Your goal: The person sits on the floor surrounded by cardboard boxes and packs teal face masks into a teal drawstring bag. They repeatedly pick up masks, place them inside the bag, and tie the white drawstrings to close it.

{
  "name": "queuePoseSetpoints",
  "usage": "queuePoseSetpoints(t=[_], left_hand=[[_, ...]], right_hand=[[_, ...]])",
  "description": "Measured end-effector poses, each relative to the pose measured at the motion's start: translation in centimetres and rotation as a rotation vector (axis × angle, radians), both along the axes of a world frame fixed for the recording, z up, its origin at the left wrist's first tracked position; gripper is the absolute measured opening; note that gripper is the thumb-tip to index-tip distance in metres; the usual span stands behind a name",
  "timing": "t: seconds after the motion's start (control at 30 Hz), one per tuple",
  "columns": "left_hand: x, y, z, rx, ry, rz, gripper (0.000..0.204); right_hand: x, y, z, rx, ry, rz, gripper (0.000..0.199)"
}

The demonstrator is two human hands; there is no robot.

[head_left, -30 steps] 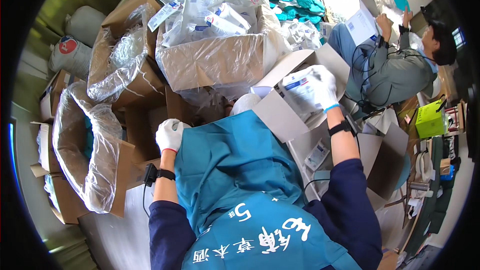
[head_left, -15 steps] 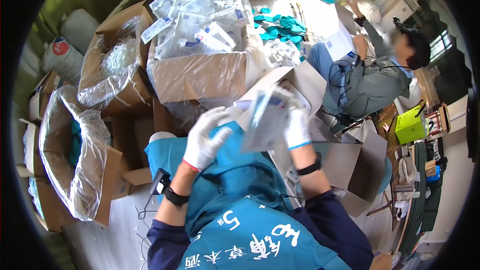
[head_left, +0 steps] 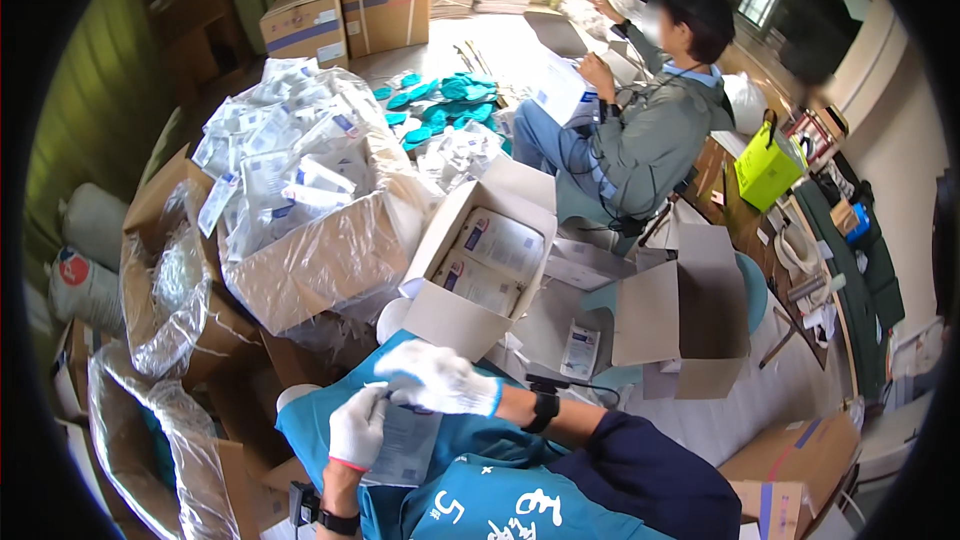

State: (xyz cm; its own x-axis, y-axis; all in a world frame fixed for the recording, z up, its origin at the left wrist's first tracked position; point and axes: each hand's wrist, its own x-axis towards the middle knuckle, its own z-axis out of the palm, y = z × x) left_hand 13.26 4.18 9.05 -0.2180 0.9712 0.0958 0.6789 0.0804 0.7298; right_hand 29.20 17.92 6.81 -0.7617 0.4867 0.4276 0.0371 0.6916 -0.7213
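Right now we have both hands gloved in white, low in frame at about 6 o'clock, over our teal-aproned lap. Our left hand (head_left: 357,427) is curled shut, pinching the top edge of a flat clear pouch (head_left: 405,445) that lies against the apron. Our right hand (head_left: 437,380) sits just above it at 12 o'clock from the left — fingers bent down onto the same pouch edge, touching it; whether it truly grips we cannot tell. A black watch (head_left: 543,407) is on the right wrist, another black band on the left.

Just beyond the hands, at 12 o'clock, an open small box (head_left: 452,318) holds two flat packets (head_left: 490,260) lying face up, its flap raised toward 1 o'clock. At 10 o'clock from the hands a big carton (head_left: 320,265) lined with clear film is heaped with loose pouches. Further at 9 o'clock — two more plastic-lined cartons (head_left: 165,310), side by side.

At 3 o'clock an empty opened box (head_left: 680,315) stands on the floor, a single packet (head_left: 580,350) lying between it and the small box. At 1 o'clock a second person (head_left: 640,130) in a grey jacket sits, facing away, well apart from us. Teal items (head_left: 440,105) lie scattered on the floor at 12 o'clock, past the big carton.
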Motion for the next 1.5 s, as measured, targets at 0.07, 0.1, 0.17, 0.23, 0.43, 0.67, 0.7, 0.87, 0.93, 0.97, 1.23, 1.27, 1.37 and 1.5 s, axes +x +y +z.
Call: queuePoseSetpoints(t=[0.07,0.1,0.17,0.23,0.43,0.67,0.7,0.87,0.93,0.97,1.23,1.27,1.37,1.5], left_hand=[[0.6,-0.2,-0.7,0.011,0.071,-0.045,0.015],[1.0,-0.3,-0.9,0.013,0.024,-0.014,0.015],[1.6,-0.5,-0.6,0.014,-0.068,0.048,0.014],[1.8,-0.7,-0.4,-0.072,-0.089,0.058,0.010],[1.0,-0.5,-1.0,-0.066,-0.071,-0.082,0.013],[0.0,-0.1,-1.3,0.103,0.216,0.047,0.011],[-0.4,0.2,-1.2,0.119,0.284,0.076,0.010],[-1.5,-1.8,-0.2,0.124,0.622,0.062,0.005],[-0.5,-2.1,1.6,0.168,0.660,-0.078,0.006],[0.2,-2.5,2.1,0.186,0.676,-0.148,0.008],[2.1,-5.8,6.1,0.303,0.527,-0.136,0.006],[2.4,-6.4,6.3,0.289,0.506,-0.101,0.006],[1.3,-6.0,5.6,0.285,0.348,-0.007,0.007],[-1.1,-5.8,5.0,0.281,0.094,0.082,0.009]], right_hand=[[-0.7,-0.5,-1.2,-0.018,0.111,0.066,0.018],[-0.7,-0.5,-1.5,-0.022,0.094,0.089,0.018],[-0.6,-0.4,-2.0,-0.112,0.041,0.127,0.019],[-0.3,-0.9,-2.2,-0.177,0.016,0.103,0.018],[-0.1,-1.9,-2.3,-0.105,-0.019,0.062,0.020],[-4.1,-2.8,-3.7,-0.177,0.004,-0.115,0.011],[-5.2,-2.7,-4.1,-0.221,0.042,-0.147,0.011],[-8.6,-3.6,-3.3,-0.430,-0.115,-0.133,0.026],[-9.9,-3.1,-4.4,-0.555,-0.230,-0.152,0.031],[-10.3,-3.1,-5.1,-0.622,-0.290,-0.160,0.033],[-10.5,-6.9,-9.6,-0.424,-0.542,0.092,0.016],[-10.3,-8.4,-9.2,-0.319,-0.570,0.131,0.013],[-8.2,-8.2,-13.6,-0.561,-0.140,0.376,0.007],[-5.6,-2.0,-12.1,-1.314,0.030,0.456,0.011]])
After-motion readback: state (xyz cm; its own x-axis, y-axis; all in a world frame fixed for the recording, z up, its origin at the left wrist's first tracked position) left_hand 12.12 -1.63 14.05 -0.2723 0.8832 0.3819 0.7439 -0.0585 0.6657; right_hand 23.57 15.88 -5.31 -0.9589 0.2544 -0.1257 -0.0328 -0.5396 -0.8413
